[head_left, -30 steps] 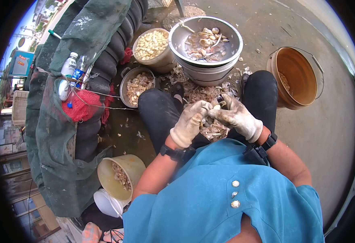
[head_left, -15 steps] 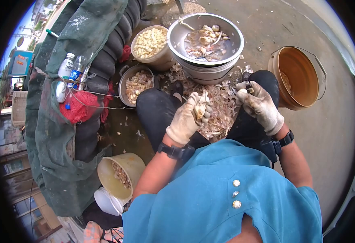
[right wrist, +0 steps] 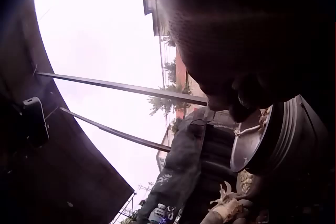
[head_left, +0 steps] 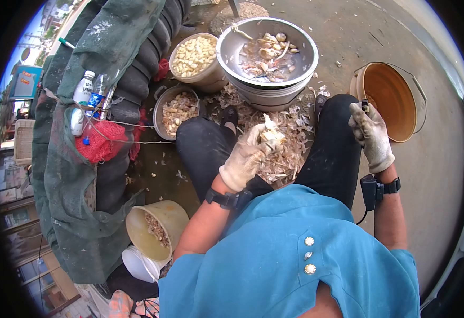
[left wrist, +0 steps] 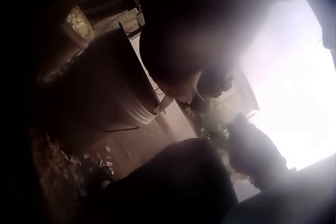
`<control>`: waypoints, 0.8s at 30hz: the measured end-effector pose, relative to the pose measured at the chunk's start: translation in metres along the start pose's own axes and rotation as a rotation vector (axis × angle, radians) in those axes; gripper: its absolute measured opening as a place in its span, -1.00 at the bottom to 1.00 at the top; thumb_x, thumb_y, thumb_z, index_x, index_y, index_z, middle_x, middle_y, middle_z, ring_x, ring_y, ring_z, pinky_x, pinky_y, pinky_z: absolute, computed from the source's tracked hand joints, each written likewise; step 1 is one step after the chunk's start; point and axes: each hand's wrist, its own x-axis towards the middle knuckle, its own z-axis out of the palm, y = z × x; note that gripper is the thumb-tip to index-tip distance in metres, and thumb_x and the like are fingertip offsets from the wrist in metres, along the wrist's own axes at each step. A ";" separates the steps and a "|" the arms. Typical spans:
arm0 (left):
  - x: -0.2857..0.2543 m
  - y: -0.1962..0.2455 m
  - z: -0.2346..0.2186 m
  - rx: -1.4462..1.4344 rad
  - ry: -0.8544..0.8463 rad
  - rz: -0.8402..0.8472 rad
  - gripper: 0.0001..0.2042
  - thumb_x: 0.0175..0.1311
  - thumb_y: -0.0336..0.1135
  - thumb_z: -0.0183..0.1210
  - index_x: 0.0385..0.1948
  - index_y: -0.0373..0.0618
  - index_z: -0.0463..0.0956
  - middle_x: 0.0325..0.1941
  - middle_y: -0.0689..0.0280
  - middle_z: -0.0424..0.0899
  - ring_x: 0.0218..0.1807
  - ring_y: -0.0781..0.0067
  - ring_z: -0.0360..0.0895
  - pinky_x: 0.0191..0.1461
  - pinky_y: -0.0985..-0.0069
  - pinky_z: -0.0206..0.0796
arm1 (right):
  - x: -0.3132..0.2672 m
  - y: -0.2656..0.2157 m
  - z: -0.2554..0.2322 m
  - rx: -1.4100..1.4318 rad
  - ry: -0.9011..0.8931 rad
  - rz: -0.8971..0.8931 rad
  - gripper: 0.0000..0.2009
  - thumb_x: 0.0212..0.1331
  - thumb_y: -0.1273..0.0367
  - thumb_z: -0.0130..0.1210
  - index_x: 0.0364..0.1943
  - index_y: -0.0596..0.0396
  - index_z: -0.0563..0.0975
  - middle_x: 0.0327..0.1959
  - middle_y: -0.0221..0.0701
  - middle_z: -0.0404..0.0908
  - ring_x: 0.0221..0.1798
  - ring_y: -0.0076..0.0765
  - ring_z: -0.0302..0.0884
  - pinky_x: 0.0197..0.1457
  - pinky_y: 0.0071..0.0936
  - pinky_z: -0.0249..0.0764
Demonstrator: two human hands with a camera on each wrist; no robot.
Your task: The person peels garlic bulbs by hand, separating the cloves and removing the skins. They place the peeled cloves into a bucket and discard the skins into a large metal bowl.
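My left hand [head_left: 241, 163], in a soiled white glove, holds a partly opened garlic bulb [head_left: 271, 134] with papery skin between my knees. The bulb [right wrist: 227, 208] also shows low in the right wrist view. Out to the right, my gloved right hand [head_left: 374, 137] has curled fingers around a small dark tool [head_left: 365, 103], whose kind I cannot tell. That hand overlaps the near left rim of an orange-brown bucket [head_left: 390, 95] in the head view. In both wrist views the nearer hand is mostly dark.
Garlic skins [head_left: 287, 151] litter the ground between my feet. Ahead stands a metal basin [head_left: 231, 66] of garlic pieces on a stacked bucket. To its left are a bucket of peeled cloves [head_left: 194, 55] and a pot [head_left: 160, 114]. A tilted pale bucket [head_left: 176, 217] sits at my left.
My hands were together at the bulb; the right has since moved away rightward to the orange-brown bucket with the dark tool. The left stays between my knees, turning the bulb slightly.
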 end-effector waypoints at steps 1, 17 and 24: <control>0.001 0.002 0.003 0.061 0.024 0.032 -0.59 0.31 -0.36 0.10 0.16 -0.30 0.33 -0.04 0.26 0.57 -0.11 0.59 0.52 -0.04 0.66 0.35 | -0.004 -0.004 0.016 0.005 -0.085 0.030 -0.78 0.27 0.17 0.19 -0.33 -0.06 0.44 -0.55 -0.67 0.41 -0.63 -0.88 0.14 -0.63 -0.84 0.01; -0.003 -0.004 0.014 0.587 0.141 -0.073 -0.77 0.14 -0.44 0.18 -0.15 -0.23 0.54 -0.32 0.39 0.57 -0.34 0.67 0.48 -0.26 0.68 0.36 | -0.017 0.047 0.107 -0.375 -0.412 -0.104 -0.44 0.16 -0.11 0.16 -0.34 0.23 0.46 -0.41 -0.13 0.50 -0.34 -0.24 0.44 -0.22 -0.28 0.38; -0.007 0.013 0.030 0.343 0.127 -0.082 -0.77 0.22 -0.38 0.19 -0.12 -0.22 0.56 -0.29 0.40 0.56 -0.32 0.63 0.49 -0.24 0.66 0.35 | -0.011 0.063 0.108 -0.327 -0.351 -0.129 -0.62 0.27 0.09 0.10 -0.32 0.21 0.47 -0.49 -0.26 0.48 -0.45 -0.36 0.41 -0.35 -0.41 0.37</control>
